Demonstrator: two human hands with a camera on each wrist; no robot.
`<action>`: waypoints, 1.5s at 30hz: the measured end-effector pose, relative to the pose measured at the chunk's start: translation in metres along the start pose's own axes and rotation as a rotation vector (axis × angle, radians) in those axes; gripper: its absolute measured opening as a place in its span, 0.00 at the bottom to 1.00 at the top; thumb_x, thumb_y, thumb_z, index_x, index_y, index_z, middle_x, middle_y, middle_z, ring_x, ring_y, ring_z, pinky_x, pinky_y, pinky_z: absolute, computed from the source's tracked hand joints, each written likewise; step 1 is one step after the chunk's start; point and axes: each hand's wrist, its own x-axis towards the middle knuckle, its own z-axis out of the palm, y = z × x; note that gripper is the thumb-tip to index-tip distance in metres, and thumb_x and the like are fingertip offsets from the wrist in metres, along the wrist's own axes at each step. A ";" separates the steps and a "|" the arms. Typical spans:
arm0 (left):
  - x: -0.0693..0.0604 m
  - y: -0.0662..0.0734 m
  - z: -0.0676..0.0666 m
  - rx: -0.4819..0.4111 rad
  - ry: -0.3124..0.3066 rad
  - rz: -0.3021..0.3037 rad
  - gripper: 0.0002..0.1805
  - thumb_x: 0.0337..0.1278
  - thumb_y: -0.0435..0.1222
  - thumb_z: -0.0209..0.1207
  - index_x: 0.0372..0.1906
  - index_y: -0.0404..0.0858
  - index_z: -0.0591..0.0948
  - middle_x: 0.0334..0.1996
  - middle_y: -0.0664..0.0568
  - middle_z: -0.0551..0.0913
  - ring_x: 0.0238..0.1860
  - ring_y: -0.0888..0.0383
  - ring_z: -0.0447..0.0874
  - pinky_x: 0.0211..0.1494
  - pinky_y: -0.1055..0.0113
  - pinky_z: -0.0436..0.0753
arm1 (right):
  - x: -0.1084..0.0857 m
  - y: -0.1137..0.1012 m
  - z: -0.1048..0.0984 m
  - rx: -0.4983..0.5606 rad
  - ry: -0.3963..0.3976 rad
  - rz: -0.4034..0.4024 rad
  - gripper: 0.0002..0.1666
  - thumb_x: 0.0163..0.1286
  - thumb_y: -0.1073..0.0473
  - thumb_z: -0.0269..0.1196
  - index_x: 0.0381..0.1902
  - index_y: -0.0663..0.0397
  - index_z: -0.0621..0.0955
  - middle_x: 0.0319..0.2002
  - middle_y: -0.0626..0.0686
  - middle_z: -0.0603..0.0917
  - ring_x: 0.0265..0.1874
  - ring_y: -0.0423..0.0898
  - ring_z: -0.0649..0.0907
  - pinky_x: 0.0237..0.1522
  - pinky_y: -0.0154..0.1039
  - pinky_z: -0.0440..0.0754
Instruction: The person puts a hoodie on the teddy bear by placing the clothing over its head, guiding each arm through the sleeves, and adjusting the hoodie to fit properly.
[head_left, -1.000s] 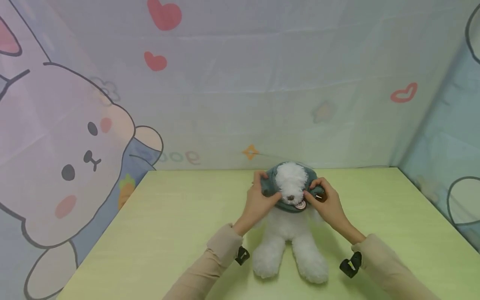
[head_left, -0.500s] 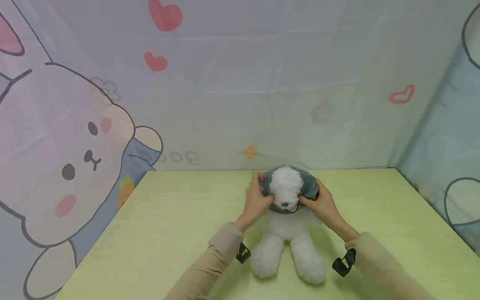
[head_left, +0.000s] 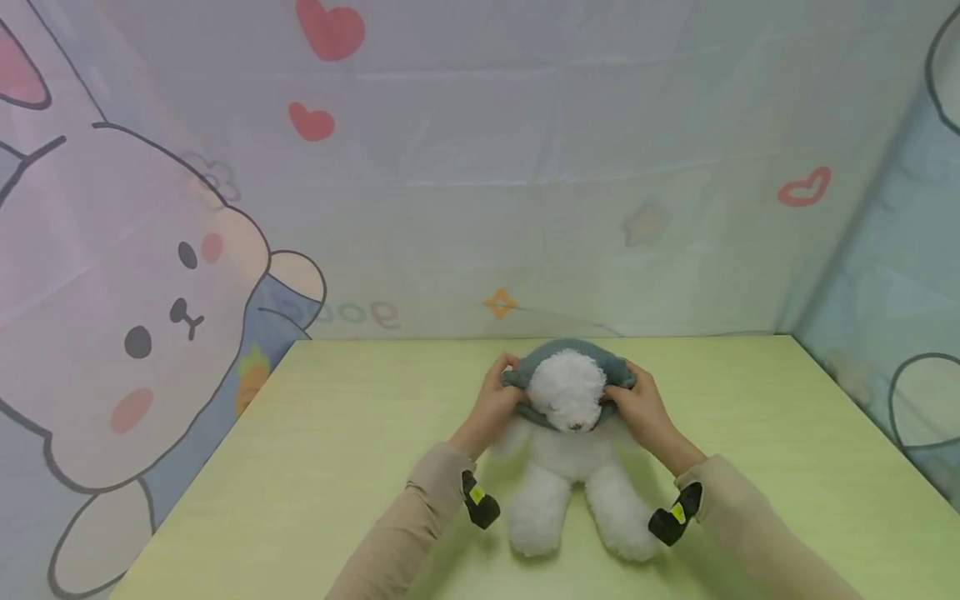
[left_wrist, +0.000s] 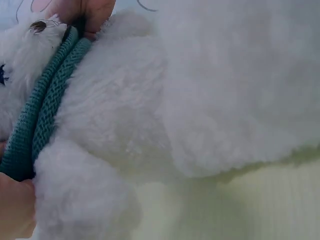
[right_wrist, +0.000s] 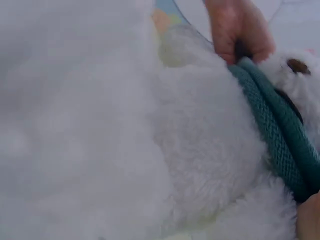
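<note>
A white plush toy [head_left: 573, 450] with a small brown nose sits on the table facing me, legs spread forward. Teal knitted fabric [head_left: 573, 348], perhaps a hat, wraps round its head, leaving the furry face bare. My left hand [head_left: 491, 408] pinches the knit's edge beside one cheek. On the opposite side, my right hand [head_left: 647, 408] grips the same edge. The left wrist view shows the folded knit band [left_wrist: 47, 100] stretched under the chin between both hands. In the right wrist view, white fur [right_wrist: 210, 115] covers much of the picture.
The pale yellow-green table [head_left: 360, 433] reaches back to a hanging cloth [head_left: 480, 167] printed with hearts and a cartoon rabbit. Another cloth panel [head_left: 892, 300] hangs at the right edge. Each wrist bears a small black device [head_left: 480, 500].
The toy's head has tipped forward and down, and more of the knit shows above it. My left hand has shifted slightly outward and down; the right has moved a little left.
</note>
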 end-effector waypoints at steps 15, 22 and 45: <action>0.004 -0.011 0.004 0.490 -0.065 0.217 0.43 0.39 0.31 0.63 0.63 0.50 0.54 0.54 0.40 0.70 0.40 0.52 0.70 0.38 0.63 0.70 | -0.002 0.008 -0.022 -0.138 -0.177 -0.087 0.45 0.60 0.66 0.57 0.68 0.60 0.45 0.66 0.67 0.53 0.64 0.63 0.55 0.60 0.59 0.58; 0.004 -0.010 0.010 0.574 -0.050 0.296 0.40 0.36 0.27 0.61 0.60 0.46 0.60 0.58 0.44 0.67 0.60 0.46 0.65 0.56 0.49 0.68 | -0.001 0.011 -0.020 -0.277 -0.081 -0.137 0.35 0.57 0.72 0.52 0.64 0.63 0.57 0.59 0.68 0.66 0.53 0.58 0.68 0.47 0.48 0.67; 0.007 0.005 0.005 0.073 -0.043 0.075 0.20 0.58 0.38 0.54 0.55 0.39 0.68 0.39 0.53 0.70 0.23 0.66 0.66 0.26 0.71 0.73 | 0.002 0.000 -0.028 0.298 -0.090 -0.107 0.10 0.69 0.51 0.47 0.45 0.37 0.73 0.39 0.40 0.75 0.36 0.33 0.79 0.33 0.31 0.80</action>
